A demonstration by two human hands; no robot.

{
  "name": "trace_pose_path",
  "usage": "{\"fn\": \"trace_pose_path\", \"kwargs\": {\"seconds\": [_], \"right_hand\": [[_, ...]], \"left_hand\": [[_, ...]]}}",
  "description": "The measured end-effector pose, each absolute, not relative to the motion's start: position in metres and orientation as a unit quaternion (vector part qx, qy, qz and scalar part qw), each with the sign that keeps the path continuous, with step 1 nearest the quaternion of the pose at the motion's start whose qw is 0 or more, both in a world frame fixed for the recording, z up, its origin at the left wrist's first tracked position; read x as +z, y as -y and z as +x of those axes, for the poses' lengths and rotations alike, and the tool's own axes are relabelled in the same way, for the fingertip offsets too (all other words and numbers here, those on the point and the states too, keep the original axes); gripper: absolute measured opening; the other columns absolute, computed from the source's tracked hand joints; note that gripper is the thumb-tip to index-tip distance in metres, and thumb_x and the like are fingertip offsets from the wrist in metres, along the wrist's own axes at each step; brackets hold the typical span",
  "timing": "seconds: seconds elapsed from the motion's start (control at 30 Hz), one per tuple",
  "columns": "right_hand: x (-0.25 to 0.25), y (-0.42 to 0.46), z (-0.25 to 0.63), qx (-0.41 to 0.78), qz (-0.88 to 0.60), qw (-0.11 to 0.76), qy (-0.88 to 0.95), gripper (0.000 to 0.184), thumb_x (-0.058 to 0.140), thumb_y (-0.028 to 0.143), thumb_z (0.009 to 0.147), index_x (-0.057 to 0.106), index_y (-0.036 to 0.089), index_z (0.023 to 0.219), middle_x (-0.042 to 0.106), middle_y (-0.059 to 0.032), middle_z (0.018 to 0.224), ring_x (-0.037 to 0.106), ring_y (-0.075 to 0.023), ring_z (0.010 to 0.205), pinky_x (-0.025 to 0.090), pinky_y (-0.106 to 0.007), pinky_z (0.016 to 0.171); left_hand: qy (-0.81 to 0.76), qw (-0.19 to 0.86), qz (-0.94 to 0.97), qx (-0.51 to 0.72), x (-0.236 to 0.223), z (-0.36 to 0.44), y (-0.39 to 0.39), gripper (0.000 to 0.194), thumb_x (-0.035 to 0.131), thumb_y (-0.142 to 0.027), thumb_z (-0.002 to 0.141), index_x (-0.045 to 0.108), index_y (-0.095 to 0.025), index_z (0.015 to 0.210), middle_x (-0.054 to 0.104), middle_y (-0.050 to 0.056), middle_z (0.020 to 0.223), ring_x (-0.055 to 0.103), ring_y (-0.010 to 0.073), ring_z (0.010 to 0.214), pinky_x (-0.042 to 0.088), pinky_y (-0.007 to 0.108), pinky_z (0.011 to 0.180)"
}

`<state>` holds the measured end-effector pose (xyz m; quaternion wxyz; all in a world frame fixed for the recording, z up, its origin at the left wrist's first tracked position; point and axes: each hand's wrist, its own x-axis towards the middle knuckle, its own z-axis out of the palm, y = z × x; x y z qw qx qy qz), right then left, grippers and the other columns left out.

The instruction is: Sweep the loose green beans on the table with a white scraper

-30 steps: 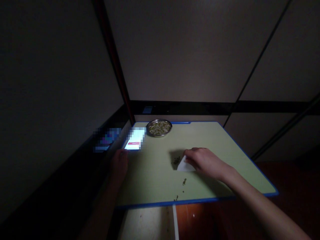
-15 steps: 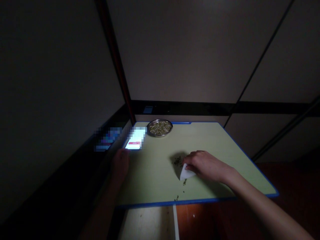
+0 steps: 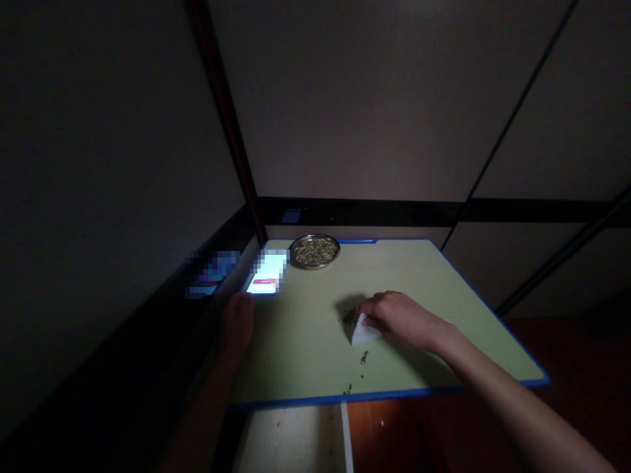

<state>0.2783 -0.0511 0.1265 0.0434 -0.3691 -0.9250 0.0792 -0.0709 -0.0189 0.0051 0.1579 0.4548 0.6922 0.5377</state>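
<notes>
Dim panelled walls (image 3: 355,105) meet in a corner behind and left of a steel dish (image 3: 315,267), and a glossy black band (image 3: 394,213) runs across them just beyond it. As the head view has it, the dish sits near the far edge of a pale green desk (image 3: 404,269) trimmed in blue, filled with small green and whitish bits too fine to make out singly.

Just left of the dish and a little nearer the wearer is a lit phone (image 3: 266,276), its screen blurred into blocks. The left hand (image 3: 239,325), in shadow, is at the phone's near end, on the wearer's side of the dish; I cannot tell whether its fingers grip the phone or only rest by it.

Well to the right of the dish and nearer the wearer, the right hand (image 3: 399,318) has its fingers pinched on a white piece (image 3: 365,332), which stands tilted with its lower edge at the desk. Dark grains (image 3: 349,316) lie in a loose heap just beside it, on the side toward the dish. Scattered grains (image 3: 363,358) trail farther from the dish, toward the desk's near edge. Farthest from the dish, below that edge, shows a pale board (image 3: 290,440).
</notes>
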Motion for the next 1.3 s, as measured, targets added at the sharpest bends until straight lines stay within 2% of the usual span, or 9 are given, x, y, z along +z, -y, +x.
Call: {"fn": "trace_pose_path", "kwargs": {"seconds": [0.27, 0.53, 0.7, 0.9, 1.0, 1.3], "right_hand": [[0.146, 0.076, 0.249, 0.117, -0.228, 0.089, 0.962, 0.017, 0.052, 0.027, 0.097, 0.067, 0.021, 0.091, 0.070, -0.0034, 0.089, 0.062, -0.0165, 0.088, 0.041, -0.030, 0.082], [0.137, 0.083, 0.225, 0.111, -0.089, 0.056, 0.988, 0.019, 0.054, 0.022, 0.094, 0.073, 0.024, 0.090, 0.072, -0.0002, 0.086, 0.063, -0.0162, 0.092, 0.040, -0.031, 0.087], [0.130, 0.082, 0.236, 0.136, -0.106, 0.063, 0.983, 0.024, 0.057, 0.016, 0.091, 0.076, 0.028, 0.098, 0.072, 0.0000, 0.086, 0.062, -0.0168, 0.090, 0.039, -0.033, 0.086], [0.125, 0.087, 0.253, 0.139, -0.131, 0.077, 0.978, 0.029, 0.058, 0.007, 0.084, 0.076, 0.028, 0.092, 0.069, 0.0002, 0.081, 0.059, -0.0170, 0.088, 0.037, -0.034, 0.084], [0.122, 0.090, 0.262, 0.143, -0.143, 0.082, 0.976, 0.027, 0.058, 0.006, 0.084, 0.076, 0.026, 0.089, 0.068, -0.0006, 0.080, 0.057, -0.0168, 0.087, 0.036, -0.033, 0.083], [0.121, 0.105, 0.291, 0.146, -0.204, 0.070, 0.965, 0.028, 0.054, 0.011, 0.090, 0.075, 0.029, 0.095, 0.068, -0.0001, 0.085, 0.055, -0.0185, 0.091, 0.032, -0.036, 0.085]], "left_hand": [[-0.686, 0.188, 0.449, 0.540, 0.001, -0.073, 0.018, 0.032, 0.050, -0.050, 0.075, 0.058, -0.019, 0.082, 0.050, -0.003, 0.063, 0.047, 0.0151, 0.059, 0.039, 0.028, 0.055], [-0.682, 0.189, 0.451, 0.543, 0.003, -0.072, 0.019, 0.029, 0.050, -0.046, 0.074, 0.058, -0.019, 0.080, 0.052, -0.002, 0.064, 0.048, 0.0149, 0.061, 0.039, 0.027, 0.055], [-0.685, 0.185, 0.461, 0.532, 0.010, -0.068, 0.022, 0.027, 0.048, -0.044, 0.075, 0.058, -0.019, 0.078, 0.050, -0.002, 0.061, 0.046, 0.0148, 0.059, 0.038, 0.027, 0.054], [-0.689, 0.184, 0.461, 0.528, 0.010, -0.068, 0.023, 0.027, 0.048, -0.044, 0.076, 0.058, -0.019, 0.077, 0.049, -0.002, 0.061, 0.046, 0.0150, 0.059, 0.037, 0.027, 0.055], [-0.693, 0.194, 0.454, 0.525, 0.010, -0.068, 0.022, 0.027, 0.047, -0.045, 0.075, 0.058, -0.020, 0.078, 0.048, -0.003, 0.060, 0.045, 0.0151, 0.057, 0.036, 0.027, 0.052], [-0.689, 0.197, 0.453, 0.531, 0.012, -0.066, 0.023, 0.027, 0.048, -0.046, 0.075, 0.057, -0.020, 0.077, 0.048, -0.003, 0.060, 0.046, 0.0152, 0.058, 0.037, 0.027, 0.052]]}}
